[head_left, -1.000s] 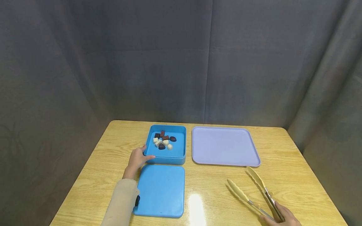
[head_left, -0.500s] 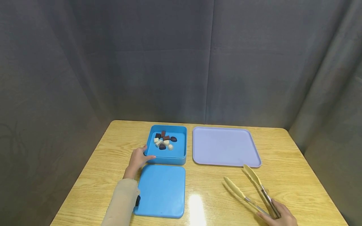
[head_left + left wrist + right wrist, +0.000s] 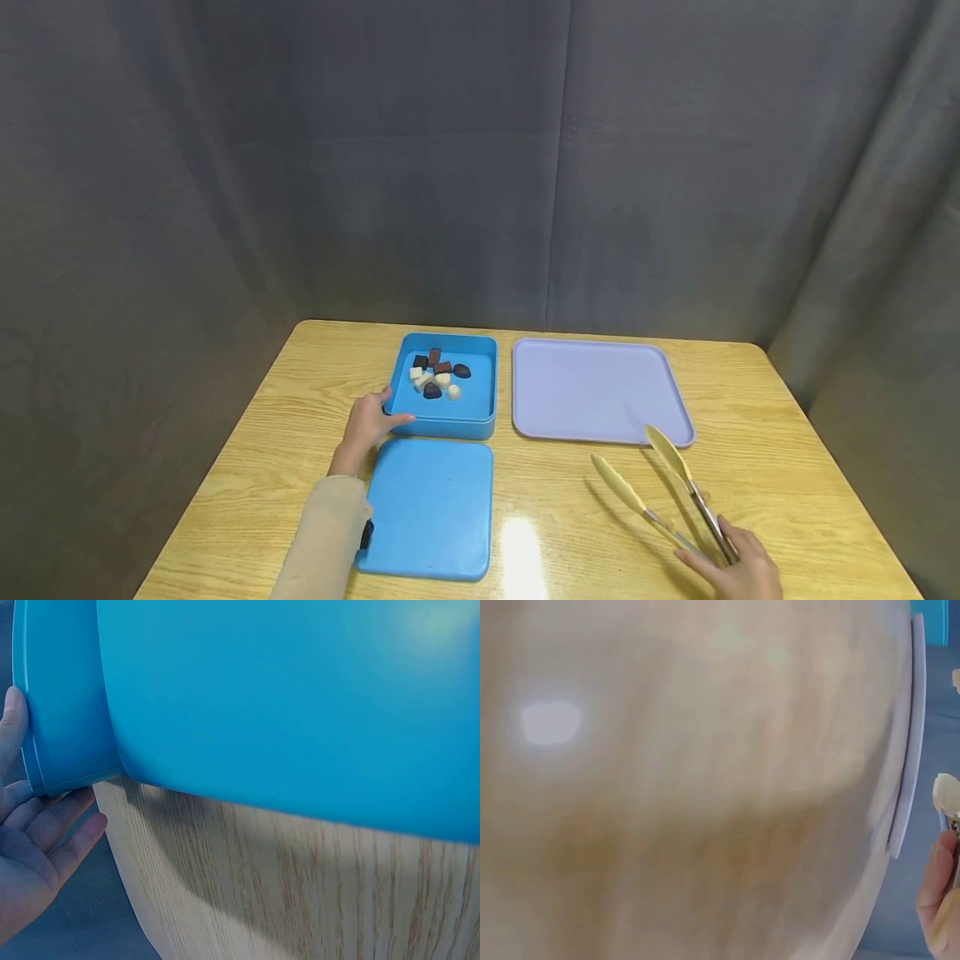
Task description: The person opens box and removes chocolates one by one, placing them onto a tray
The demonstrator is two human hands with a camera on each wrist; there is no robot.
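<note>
My left hand (image 3: 369,421) grips the near left corner of a blue box (image 3: 442,427), thumb along its front wall and fingers at its left side. In the left wrist view the fingers (image 3: 64,825) lie around the corner of the box (image 3: 64,697). Inside it sit several dark chocolates (image 3: 432,390) and several white chocolates (image 3: 453,392). My right hand (image 3: 750,571) holds metal tongs with cream tips (image 3: 667,450), arms spread apart and nothing between them. The tips stand above the table, one overlapping the tray's near edge. In the right wrist view, only the fingers (image 3: 934,885) and part of the tongs show.
A flat blue lid (image 3: 431,508) lies just in front of the box, beneath my left forearm's right side. To the right of the box is a lilac tray (image 3: 600,387). Grey curtains (image 3: 420,167) hang behind and beside the wooden table (image 3: 247,483).
My right hand has moved the tongs slightly forward and to the left, toward the tray. The left hand keeps its place at the box corner.
</note>
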